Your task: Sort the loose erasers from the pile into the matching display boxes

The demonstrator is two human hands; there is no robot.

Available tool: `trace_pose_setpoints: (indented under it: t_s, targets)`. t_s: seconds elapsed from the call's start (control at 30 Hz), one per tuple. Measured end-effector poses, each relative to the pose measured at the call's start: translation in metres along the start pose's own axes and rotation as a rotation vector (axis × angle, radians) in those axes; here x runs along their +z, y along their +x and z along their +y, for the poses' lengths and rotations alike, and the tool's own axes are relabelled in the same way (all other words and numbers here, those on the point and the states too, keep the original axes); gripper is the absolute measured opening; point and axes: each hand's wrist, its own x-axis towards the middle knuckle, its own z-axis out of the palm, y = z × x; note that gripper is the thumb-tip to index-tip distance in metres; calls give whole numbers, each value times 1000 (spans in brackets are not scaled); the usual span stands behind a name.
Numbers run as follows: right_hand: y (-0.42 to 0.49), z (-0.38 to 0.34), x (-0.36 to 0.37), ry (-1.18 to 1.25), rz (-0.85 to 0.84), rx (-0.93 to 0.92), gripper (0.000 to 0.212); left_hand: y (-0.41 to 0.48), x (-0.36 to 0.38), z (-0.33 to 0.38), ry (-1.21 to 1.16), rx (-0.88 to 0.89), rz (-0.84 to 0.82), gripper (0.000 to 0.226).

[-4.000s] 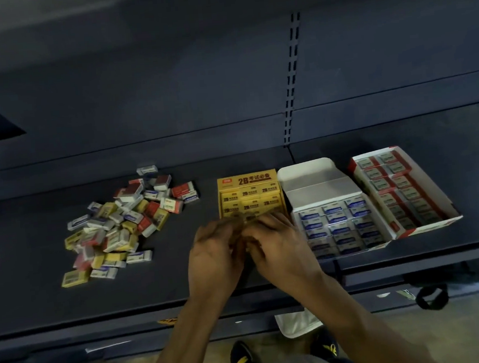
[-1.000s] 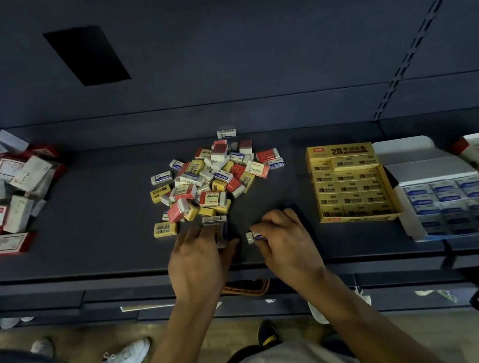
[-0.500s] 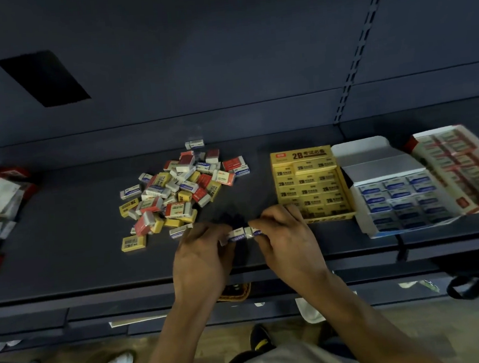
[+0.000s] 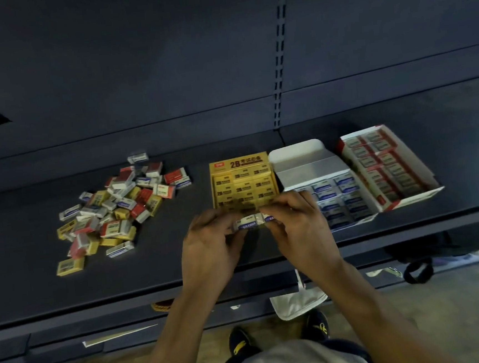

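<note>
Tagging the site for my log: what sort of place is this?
Probably a stationery shop aisle: a dark metal shelf with a slotted upright behind, three open display boxes of packaged erasers side by side, and a loose eraser pile.

We see through one wide-angle camera worn on the person's head, facing forward and tilted steeply down. It sits close, within arm's reach of a dark shelf (image 4: 39, 285) that crosses the middle of the frame. The shelf's back panel (image 4: 136, 74) fills the upper half. The left hand (image 4: 209, 242) and right hand (image 4: 300, 228) meet just below centre. The floor (image 4: 460, 301) and the person's shoes (image 4: 240, 342) show along the bottom edge.
</note>
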Motion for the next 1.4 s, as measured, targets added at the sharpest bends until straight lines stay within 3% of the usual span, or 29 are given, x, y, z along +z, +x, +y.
trace_pose_setpoints:
  t_s: [0.47, 0.73, 1.03, 1.4]
  targets:
    - [0, 80, -63, -74, 25, 61, 38, 33, 59, 71, -19, 50, -24, 27]
    - [1, 113, -80, -92, -42, 99, 28, 42, 87, 99, -51, 76, -52, 29]
    - [1, 125, -72, -125, -118, 69, 19, 44, 98, 107, 109, 95, -55, 28]
    - [3, 124, -68, -132, -95, 107, 18, 44, 100, 108, 111, 66, -70, 24]
